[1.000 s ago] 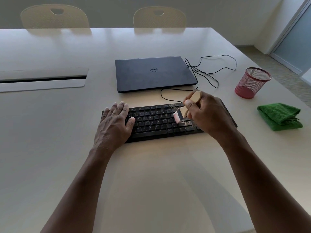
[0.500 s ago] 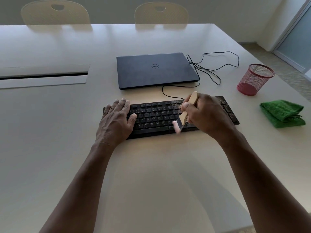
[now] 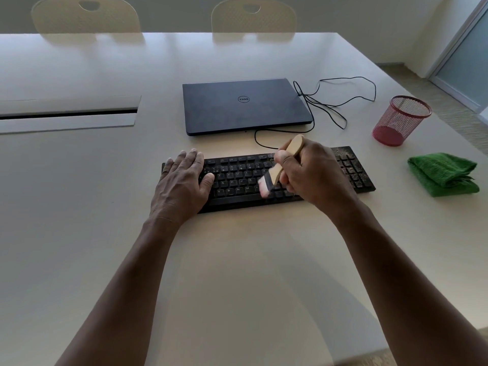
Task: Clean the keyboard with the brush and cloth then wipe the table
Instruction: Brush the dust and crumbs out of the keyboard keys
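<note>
Right hand grasping the brush, left hand flat on the keyboard mid-frame; hard flicks could scatter grit onto the table.

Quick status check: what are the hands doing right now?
Left hand flat on keyboard, steadying. Right hand grips brush, bristles on keys. Green cloth untouched. Nothing obstructing.
</note>
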`<act>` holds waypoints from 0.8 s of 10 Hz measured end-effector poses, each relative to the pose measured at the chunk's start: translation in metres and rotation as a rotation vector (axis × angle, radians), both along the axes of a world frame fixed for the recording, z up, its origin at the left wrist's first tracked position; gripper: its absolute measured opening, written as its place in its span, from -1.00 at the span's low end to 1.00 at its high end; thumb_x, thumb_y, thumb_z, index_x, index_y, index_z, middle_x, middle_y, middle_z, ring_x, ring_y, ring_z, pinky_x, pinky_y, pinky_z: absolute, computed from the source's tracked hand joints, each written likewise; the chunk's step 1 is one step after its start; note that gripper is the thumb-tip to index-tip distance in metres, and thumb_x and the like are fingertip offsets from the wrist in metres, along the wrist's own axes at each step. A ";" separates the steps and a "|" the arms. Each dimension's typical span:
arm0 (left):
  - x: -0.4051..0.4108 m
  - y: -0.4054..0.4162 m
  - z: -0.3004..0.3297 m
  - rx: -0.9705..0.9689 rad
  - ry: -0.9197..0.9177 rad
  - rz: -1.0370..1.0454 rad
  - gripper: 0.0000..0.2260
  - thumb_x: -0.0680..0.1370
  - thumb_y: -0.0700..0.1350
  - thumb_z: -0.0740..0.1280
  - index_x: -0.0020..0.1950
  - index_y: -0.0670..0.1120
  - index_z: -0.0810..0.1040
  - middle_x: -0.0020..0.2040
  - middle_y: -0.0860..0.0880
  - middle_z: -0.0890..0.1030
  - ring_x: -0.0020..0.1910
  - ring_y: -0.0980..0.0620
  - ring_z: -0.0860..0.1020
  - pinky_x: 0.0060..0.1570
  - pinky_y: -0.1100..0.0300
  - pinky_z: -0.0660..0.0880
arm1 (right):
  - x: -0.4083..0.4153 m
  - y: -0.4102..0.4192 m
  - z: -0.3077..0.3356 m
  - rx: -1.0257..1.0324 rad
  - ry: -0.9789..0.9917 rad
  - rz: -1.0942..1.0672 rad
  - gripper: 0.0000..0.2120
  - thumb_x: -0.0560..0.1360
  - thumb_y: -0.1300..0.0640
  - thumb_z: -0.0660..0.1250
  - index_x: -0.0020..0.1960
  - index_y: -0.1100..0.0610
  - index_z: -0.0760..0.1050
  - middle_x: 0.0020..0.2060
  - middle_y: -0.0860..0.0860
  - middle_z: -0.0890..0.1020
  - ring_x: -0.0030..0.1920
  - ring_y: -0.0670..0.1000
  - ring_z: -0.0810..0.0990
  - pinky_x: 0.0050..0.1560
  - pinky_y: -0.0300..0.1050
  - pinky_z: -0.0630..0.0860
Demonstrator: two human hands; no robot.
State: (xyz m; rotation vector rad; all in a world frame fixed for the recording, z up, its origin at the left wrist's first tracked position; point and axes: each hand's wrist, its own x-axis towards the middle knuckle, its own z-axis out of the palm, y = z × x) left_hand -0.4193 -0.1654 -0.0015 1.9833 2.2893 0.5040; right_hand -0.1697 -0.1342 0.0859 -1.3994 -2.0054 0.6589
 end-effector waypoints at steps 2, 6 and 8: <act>0.000 0.000 0.001 0.002 -0.004 0.003 -0.45 0.69 0.13 0.10 0.63 -0.07 0.14 0.63 -0.04 0.13 0.62 0.02 0.01 0.59 0.07 -0.11 | -0.006 -0.003 -0.006 -0.044 -0.031 0.060 -0.84 0.67 0.05 0.26 0.03 0.09 0.57 -0.34 -0.01 0.67 -0.49 -0.18 0.59 -0.40 -0.25 0.56; 0.001 0.000 0.001 -0.006 -0.003 0.002 -0.44 0.68 0.13 0.10 0.63 -0.07 0.14 0.63 -0.05 0.13 0.62 0.01 0.01 0.59 0.06 -0.11 | -0.014 -0.006 -0.011 -0.068 0.060 0.047 -0.84 0.65 0.09 0.26 -0.02 0.09 0.58 -0.40 0.01 0.65 -0.46 -0.06 0.59 -0.37 -0.15 0.55; 0.001 -0.001 0.003 -0.011 -0.005 0.010 -0.44 0.68 0.14 0.09 0.63 -0.07 0.13 0.63 -0.04 0.13 0.62 0.02 0.01 0.59 0.08 -0.12 | -0.015 -0.006 -0.006 -0.084 0.157 0.032 -0.85 0.66 0.10 0.26 -0.01 0.11 0.58 -0.40 0.03 0.67 -0.51 -0.12 0.57 -0.47 -0.25 0.49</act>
